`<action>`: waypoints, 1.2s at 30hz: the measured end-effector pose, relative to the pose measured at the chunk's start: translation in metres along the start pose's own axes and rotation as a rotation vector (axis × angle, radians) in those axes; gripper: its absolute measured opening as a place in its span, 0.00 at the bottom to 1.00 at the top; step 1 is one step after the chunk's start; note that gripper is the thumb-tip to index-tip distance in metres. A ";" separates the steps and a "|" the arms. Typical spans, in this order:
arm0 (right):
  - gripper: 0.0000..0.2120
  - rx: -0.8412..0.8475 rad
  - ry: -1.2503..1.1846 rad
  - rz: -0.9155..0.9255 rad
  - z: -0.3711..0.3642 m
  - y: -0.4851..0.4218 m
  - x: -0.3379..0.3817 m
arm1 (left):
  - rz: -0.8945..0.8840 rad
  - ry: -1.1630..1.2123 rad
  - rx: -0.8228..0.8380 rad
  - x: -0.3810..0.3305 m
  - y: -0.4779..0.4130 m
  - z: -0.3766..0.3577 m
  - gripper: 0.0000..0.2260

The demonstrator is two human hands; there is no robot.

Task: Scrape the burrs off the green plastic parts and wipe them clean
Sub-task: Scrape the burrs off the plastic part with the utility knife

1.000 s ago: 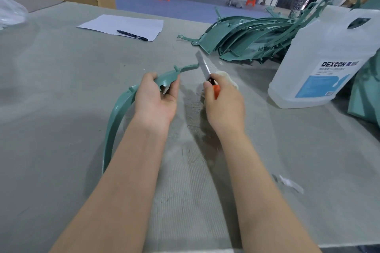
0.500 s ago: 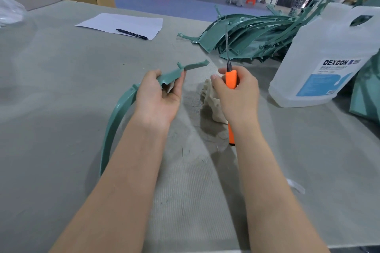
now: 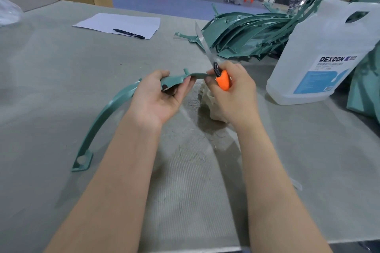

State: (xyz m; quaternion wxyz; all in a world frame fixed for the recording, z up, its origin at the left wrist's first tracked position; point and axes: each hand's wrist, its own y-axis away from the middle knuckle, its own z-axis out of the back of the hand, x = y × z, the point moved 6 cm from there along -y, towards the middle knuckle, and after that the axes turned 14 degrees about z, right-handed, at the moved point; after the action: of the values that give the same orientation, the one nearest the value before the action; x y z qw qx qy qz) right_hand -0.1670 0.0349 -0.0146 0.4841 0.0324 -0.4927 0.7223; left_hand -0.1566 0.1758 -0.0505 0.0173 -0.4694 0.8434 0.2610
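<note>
Knife point(image 3: 222, 80) seemingly at part point(image 3: 107, 113) edge

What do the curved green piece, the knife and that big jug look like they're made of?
Curved green part: seemingly moulded plastic, smooth with a dull sheen.
Knife: orange handle, likely plastic; thin grey blade, probably steel.
Jug: translucent whitish plastic with a printed blue label.

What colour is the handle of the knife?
Bright orange. The knife handle, gripped in the right hand, shows best in the head view.

Two hands point(image 3: 156, 98), one knife point(image 3: 221, 77), one jug point(image 3: 320, 51), one pen point(image 3: 128, 33).
</note>
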 end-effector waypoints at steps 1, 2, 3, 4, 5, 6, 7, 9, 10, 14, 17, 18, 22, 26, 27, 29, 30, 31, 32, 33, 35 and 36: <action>0.04 0.022 -0.017 -0.002 0.000 0.000 0.000 | -0.008 -0.017 -0.006 -0.002 0.000 0.001 0.10; 0.03 0.043 -0.036 -0.007 -0.001 0.000 0.000 | -0.016 -0.033 -0.013 -0.004 0.000 0.002 0.11; 0.03 0.061 -0.058 -0.017 -0.001 0.000 -0.001 | -0.024 -0.050 -0.022 -0.006 0.000 0.003 0.13; 0.03 0.076 -0.085 -0.032 -0.002 0.001 -0.001 | -0.031 -0.066 -0.035 -0.007 -0.001 0.004 0.14; 0.04 0.083 -0.113 -0.052 -0.003 0.001 -0.002 | -0.038 -0.083 -0.047 -0.008 -0.001 0.005 0.15; 0.04 0.084 -0.133 -0.072 -0.003 0.001 -0.002 | -0.045 -0.100 -0.054 -0.009 -0.001 0.005 0.14; 0.05 0.073 -0.142 -0.096 -0.002 0.000 -0.003 | -0.050 -0.113 -0.057 -0.009 -0.001 0.005 0.12; 0.08 0.003 -0.131 -0.160 0.003 -0.001 -0.010 | -0.053 -0.126 -0.056 -0.009 0.000 0.006 0.10; 0.10 -0.052 -0.117 -0.199 0.007 -0.001 -0.015 | -0.054 -0.127 -0.055 -0.009 0.001 0.006 0.09; 0.12 -0.241 -0.096 -0.311 0.026 0.000 -0.031 | -0.080 -0.080 -0.040 -0.013 0.004 0.006 0.03; 0.12 -0.217 -0.101 -0.316 0.024 0.001 -0.029 | -0.079 -0.031 -0.011 -0.014 0.003 0.007 0.05; 0.12 -0.187 -0.107 -0.305 0.021 0.000 -0.027 | -0.077 -0.021 0.000 -0.015 0.003 0.007 0.06; 0.05 -0.091 -0.147 -0.259 0.010 0.001 -0.018 | -0.084 -0.001 0.021 -0.016 0.004 0.005 0.07; 0.12 -0.069 -0.129 -0.222 0.004 0.001 -0.012 | -0.106 -0.026 -0.005 -0.015 0.003 0.006 0.07; 0.14 -0.068 -0.108 -0.227 0.003 0.001 -0.013 | -0.111 -0.039 -0.012 -0.015 0.003 0.005 0.07; 0.18 -0.066 -0.060 -0.236 0.002 0.002 -0.013 | -0.122 -0.069 -0.016 -0.014 0.004 0.004 0.05; 0.18 -0.064 -0.045 -0.242 0.001 0.002 -0.013 | -0.129 -0.083 -0.021 -0.014 0.004 0.004 0.03; 0.18 -0.065 -0.034 -0.246 0.001 0.002 -0.013 | -0.135 -0.097 -0.026 -0.014 0.005 0.003 0.03; 0.16 -0.071 -0.032 -0.250 0.001 0.002 -0.014 | -0.140 -0.110 -0.027 -0.013 0.006 0.003 0.03; 0.15 -0.083 -0.026 -0.247 0.002 0.002 -0.014 | -0.144 -0.118 -0.028 -0.013 0.006 0.003 0.03; 0.14 -0.128 -0.033 -0.250 0.008 0.002 -0.015 | -0.146 -0.124 -0.030 -0.013 0.007 0.002 0.03; 0.12 -0.157 -0.060 -0.265 0.012 0.003 -0.017 | -0.147 -0.125 -0.033 -0.013 0.008 0.002 0.03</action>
State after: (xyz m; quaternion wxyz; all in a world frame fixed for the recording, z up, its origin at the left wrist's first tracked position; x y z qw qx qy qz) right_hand -0.1649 0.0142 -0.0192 0.5614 0.0808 -0.5533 0.6100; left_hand -0.1560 0.1905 -0.0456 0.0813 -0.5132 0.7994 0.3015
